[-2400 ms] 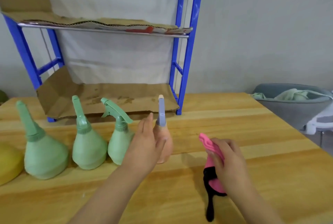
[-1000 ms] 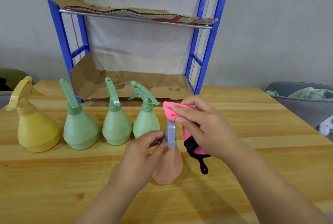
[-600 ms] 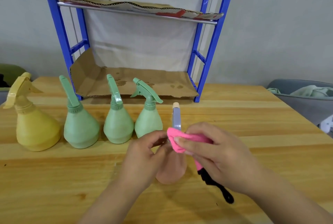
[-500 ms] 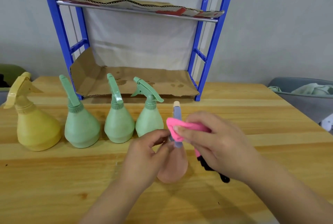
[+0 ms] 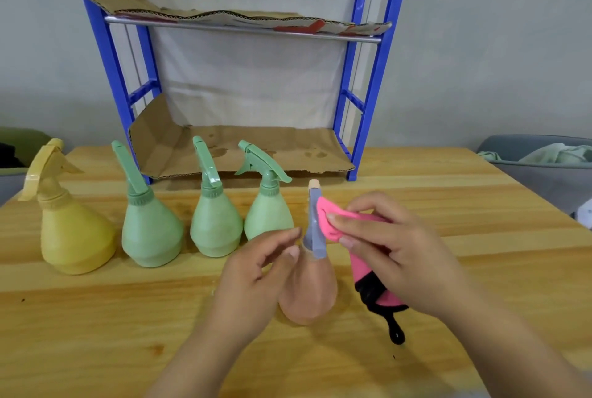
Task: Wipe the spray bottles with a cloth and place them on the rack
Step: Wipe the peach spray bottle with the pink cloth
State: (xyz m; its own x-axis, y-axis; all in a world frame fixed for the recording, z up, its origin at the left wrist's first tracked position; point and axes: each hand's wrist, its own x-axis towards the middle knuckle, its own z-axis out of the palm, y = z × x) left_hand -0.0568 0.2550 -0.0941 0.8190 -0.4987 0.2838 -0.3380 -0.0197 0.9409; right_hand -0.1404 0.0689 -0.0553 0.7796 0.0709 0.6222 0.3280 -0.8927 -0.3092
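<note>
Early stage. Peach bottle (image 5: 309, 288) stands on table (image 5: 448, 205), front centre. Left hand (image 5: 253, 275) grips its neck; right hand (image 5: 394, 250) pinches cloth (image 5: 330, 221) against the sprayer head. Yellow bottle (image 5: 75, 237) and three green bottles (image 5: 214, 227) wait in a row. Rack (image 5: 105, 45) holds cardboard only, no bottles.

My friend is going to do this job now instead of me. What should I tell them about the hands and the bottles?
Left hand: holds the peach bottle at its neck, upright on the table.
Right hand: pinches the pink cloth against that bottle's spray head.
Waiting in a row to the left: three green bottles and a yellow bottle.
Done: no bottle is on the rack yet.
Left: finish this wipe, shelve the bottle, then wipe and shelve the other four.
</note>
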